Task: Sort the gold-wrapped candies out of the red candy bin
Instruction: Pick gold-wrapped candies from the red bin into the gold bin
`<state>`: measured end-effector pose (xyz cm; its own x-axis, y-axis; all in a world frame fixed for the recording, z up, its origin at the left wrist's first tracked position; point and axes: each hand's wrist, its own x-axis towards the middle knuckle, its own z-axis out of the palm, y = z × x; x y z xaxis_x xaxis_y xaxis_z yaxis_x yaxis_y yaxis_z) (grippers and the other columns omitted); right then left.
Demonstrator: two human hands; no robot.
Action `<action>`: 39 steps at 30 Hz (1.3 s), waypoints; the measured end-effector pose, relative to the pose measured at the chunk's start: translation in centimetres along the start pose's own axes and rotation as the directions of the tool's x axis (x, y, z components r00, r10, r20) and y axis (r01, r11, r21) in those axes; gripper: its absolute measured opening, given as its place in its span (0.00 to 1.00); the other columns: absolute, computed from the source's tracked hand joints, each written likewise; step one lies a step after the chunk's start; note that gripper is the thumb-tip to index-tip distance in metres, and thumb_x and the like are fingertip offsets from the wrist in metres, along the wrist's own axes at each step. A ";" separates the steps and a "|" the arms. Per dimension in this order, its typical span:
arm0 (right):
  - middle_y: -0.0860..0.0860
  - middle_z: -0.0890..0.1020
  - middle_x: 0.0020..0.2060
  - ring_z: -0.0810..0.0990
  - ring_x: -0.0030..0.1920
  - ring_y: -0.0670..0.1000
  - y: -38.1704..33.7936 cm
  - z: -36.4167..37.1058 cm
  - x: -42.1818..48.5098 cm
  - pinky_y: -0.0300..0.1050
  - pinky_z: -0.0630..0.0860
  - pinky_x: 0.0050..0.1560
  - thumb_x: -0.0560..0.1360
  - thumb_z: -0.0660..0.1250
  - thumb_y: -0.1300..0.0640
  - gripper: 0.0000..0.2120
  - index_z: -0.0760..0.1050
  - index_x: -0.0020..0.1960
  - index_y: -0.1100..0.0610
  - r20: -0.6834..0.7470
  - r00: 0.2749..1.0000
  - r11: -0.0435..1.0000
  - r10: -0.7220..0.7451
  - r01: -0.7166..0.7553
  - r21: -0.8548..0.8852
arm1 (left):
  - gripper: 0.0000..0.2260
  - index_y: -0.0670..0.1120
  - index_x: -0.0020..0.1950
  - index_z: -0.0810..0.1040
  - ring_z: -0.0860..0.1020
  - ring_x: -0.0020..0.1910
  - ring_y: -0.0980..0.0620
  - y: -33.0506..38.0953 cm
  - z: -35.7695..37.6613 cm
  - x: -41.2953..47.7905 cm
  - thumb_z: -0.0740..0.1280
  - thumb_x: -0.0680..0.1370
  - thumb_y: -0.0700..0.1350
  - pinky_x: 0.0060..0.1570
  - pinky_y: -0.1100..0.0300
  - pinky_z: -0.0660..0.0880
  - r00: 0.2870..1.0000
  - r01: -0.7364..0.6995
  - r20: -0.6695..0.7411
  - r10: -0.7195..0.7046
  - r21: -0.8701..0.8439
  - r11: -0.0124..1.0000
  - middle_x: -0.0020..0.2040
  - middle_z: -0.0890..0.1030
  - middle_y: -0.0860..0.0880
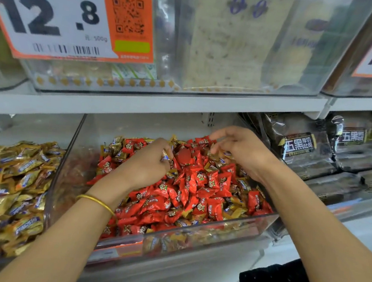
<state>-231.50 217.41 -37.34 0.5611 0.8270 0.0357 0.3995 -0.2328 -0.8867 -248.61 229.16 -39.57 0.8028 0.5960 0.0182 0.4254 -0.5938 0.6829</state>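
Note:
A clear plastic bin (195, 234) holds a heap of red-wrapped candies (201, 187) with gold-wrapped candies (235, 212) mixed in. My left hand (149, 162) is over the heap's middle, fingers curled round several gold candies; a blue-and-gold wrapper (165, 157) shows at its fingertips. My right hand (238, 150) reaches into the back of the heap, and its fingertips pinch a gold candy (219, 152). A gold bangle (96, 201) circles my left wrist.
To the left stands a bin of gold-wrapped candies (7, 195). Dark packaged loaves (301, 148) lie to the right. A white shelf (138, 105) runs overhead, carrying clear bins and a price tag (56, 17) reading 12.8.

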 end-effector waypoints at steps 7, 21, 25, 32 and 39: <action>0.58 0.84 0.47 0.82 0.48 0.54 0.5 0.6 0.3 0.49 0.77 0.56 0.71 0.73 0.55 0.13 0.81 0.46 0.66 0.085 0.995 0.802 0.061 0.002 -0.597 | 0.14 0.48 0.59 0.77 0.69 0.62 0.51 -0.8 0.9 0.8 0.69 0.75 0.42 0.62 0.60 0.65 0.995 -0.096 0.053 0.083 0.349 0.932 0.58 0.71 0.49; 0.56 0.76 0.38 0.76 0.42 0.52 -0.1 -0.2 0.1 0.45 0.72 0.43 0.75 0.63 0.61 0.03 0.74 0.47 0.60 -0.032 0.999 0.942 0.021 -0.031 -0.333 | 0.09 0.49 0.51 0.75 0.73 0.59 0.50 -1.5 1.1 1.2 0.70 0.74 0.40 0.57 0.56 0.71 0.985 -0.175 0.078 0.157 0.366 0.914 0.58 0.76 0.50; 0.48 0.75 0.35 0.74 0.40 0.47 0.0 -0.1 1.0 0.43 0.71 0.45 0.79 0.55 0.59 0.13 0.78 0.50 0.60 -0.071 0.997 0.958 0.020 -0.039 -0.283 | 0.12 0.49 0.56 0.75 0.73 0.60 0.49 -1.7 1.3 1.2 0.69 0.75 0.40 0.58 0.55 0.71 0.987 -0.163 0.069 0.148 0.358 0.919 0.61 0.76 0.49; 0.53 0.77 0.61 0.77 0.57 0.53 2.0 0.8 3.4 0.48 0.73 0.58 0.78 0.60 0.62 0.09 0.75 0.52 0.50 0.020 1.000 0.808 0.014 0.000 -0.589 | 0.06 0.48 0.52 0.77 0.72 0.62 0.51 -1.9 0.5 1.2 0.69 0.75 0.42 0.59 0.60 0.67 0.992 -0.123 -0.007 0.126 0.190 0.974 0.60 0.77 0.50; 0.53 0.69 0.70 0.69 0.68 0.55 2.4 2.7 4.0 0.49 0.68 0.66 0.79 0.56 0.61 0.22 0.64 0.73 0.50 0.187 0.979 0.613 0.081 0.099 -0.784 | 0.07 0.46 0.55 0.75 0.72 0.56 0.55 -0.5 -0.8 0.3 0.65 0.78 0.42 0.53 0.63 0.65 0.987 0.004 -0.154 -0.050 -0.287 0.958 0.53 0.74 0.55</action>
<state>-230.28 221.55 -40.58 0.4461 0.8864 -0.1233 0.8686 -0.4621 -0.1791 -248.91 230.07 -39.36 0.7067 0.7010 0.0962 0.2905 -0.4114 0.8640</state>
